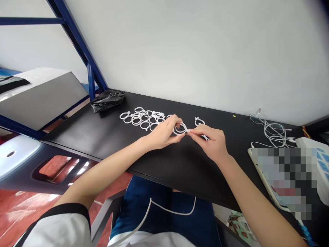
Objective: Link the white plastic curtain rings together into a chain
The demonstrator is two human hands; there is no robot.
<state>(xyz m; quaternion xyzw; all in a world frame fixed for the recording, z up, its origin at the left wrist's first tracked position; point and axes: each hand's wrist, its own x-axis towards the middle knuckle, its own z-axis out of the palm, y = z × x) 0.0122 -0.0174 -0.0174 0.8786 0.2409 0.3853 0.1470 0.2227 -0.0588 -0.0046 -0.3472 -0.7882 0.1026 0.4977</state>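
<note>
Over the black table, my left hand [167, 133] grips a white plastic ring [182, 127] from its left side, thumb below and fingers above. My right hand [209, 139] pinches the small knob at the ring's right end between thumb and fingertips. More than one ring may be in this hold; I cannot tell. Behind and left of my left hand lies a loose pile of white rings [145, 125], each with a small knob. A few more white rings [199, 121] lie beyond my right hand, partly hidden by it.
A crumpled black plastic bag [108, 102] sits at the table's back left. On the right lie glasses [257, 117], a coiled white cable [275, 133], a phone with a blurred screen [280, 178] and a white box [315, 161]. A blue metal frame [77, 41] rises at the left.
</note>
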